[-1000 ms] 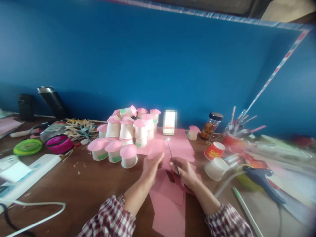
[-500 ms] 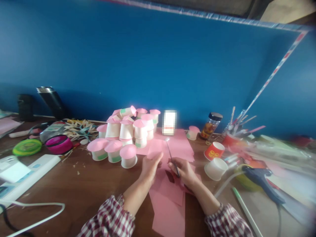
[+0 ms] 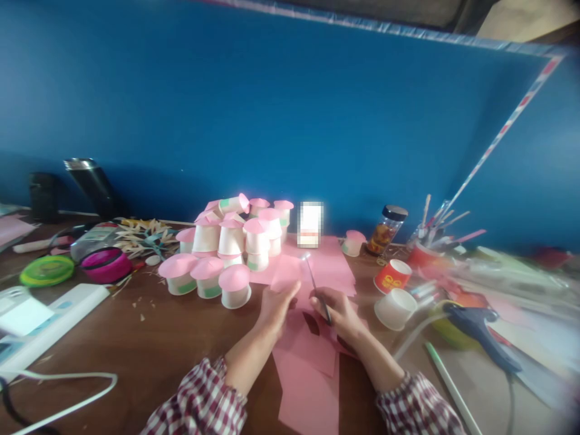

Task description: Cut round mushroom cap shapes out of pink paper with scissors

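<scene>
My right hand [image 3: 338, 308] is closed around dark-handled scissors [image 3: 321, 296], whose thin shiny blades point away from me. To its left, my left hand [image 3: 275, 305] has its fingers curled and its thumb on a piece of pink paper [image 3: 286, 273]. The paper between my hands partly blends with the sheets beneath, so its outline is hard to see. More pink paper [image 3: 310, 393] lies overlapping below my hands, with a dark gap showing in it. White paper cups with pink paper tops [image 3: 234, 287] stand grouped and stacked beyond my left hand.
A red cup [image 3: 393, 276] and a white cup [image 3: 396, 309] sit to the right, near a glue gun [image 3: 483, 329] and a green stick [image 3: 453, 386]. A lidded jar [image 3: 386, 229] stands behind. At left lie a power strip [image 3: 67, 320] and a magenta round container [image 3: 106, 266].
The scissors and my right hand have shifted very slightly. My left hand stays almost in place, and the whole view has drifted a little to the left.
</scene>
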A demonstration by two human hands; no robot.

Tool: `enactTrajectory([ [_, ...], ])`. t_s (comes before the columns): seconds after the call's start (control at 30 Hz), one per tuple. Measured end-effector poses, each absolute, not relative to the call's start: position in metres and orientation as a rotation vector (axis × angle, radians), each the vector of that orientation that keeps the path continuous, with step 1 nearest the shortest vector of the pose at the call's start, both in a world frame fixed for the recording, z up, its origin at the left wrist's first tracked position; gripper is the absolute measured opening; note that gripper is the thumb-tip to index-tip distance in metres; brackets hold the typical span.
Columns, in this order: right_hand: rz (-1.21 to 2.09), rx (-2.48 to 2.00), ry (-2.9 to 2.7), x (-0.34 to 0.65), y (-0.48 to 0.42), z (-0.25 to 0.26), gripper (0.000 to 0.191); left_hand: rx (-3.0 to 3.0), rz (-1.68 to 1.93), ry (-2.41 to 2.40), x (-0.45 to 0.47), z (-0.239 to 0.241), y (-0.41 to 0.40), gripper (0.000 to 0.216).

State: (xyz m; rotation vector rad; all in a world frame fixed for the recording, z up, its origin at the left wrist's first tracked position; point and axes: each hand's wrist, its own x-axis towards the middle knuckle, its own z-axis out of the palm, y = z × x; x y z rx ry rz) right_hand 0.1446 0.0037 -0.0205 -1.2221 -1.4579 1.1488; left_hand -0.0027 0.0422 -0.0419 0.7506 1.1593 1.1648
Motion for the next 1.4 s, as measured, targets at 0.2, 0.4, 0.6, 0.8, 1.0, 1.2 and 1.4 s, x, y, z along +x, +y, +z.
enactTrajectory([
  [0.2,1.138,-1.236,-1.452,0.1434,0.0029,-0.0195,0.040,0.727,1.191,1.122,-0.0022,-0.0337,0.0381,0.034],
  [0.4,1.168,-1.219,-1.441,0.1417,0.0032,-0.0194,0.039,0.723,1.208,1.103,-0.0015,-0.0389,0.0394,0.036],
  [0.6,1.239,-1.163,-1.394,0.1401,0.0024,-0.0210,0.038,0.766,1.207,1.156,-0.0014,-0.0425,0.0408,0.036],
  [0.8,1.207,-1.175,-1.431,0.1423,0.0026,-0.0221,0.037,0.797,1.189,1.192,-0.0007,-0.0393,0.0400,0.036],
  [1.0,1.159,-1.213,-1.458,0.1430,0.0034,-0.0212,0.040,0.779,1.220,1.123,-0.0009,-0.0392,0.0399,0.034],
  [1.2,1.145,-1.228,-1.452,0.1429,0.0024,-0.0194,0.039,0.772,1.209,1.131,-0.0011,-0.0405,0.0401,0.035],
  [1.4,1.149,-1.224,-1.447,0.1418,0.0017,-0.0170,0.038,0.791,1.220,1.121,-0.0013,-0.0405,0.0396,0.036],
])
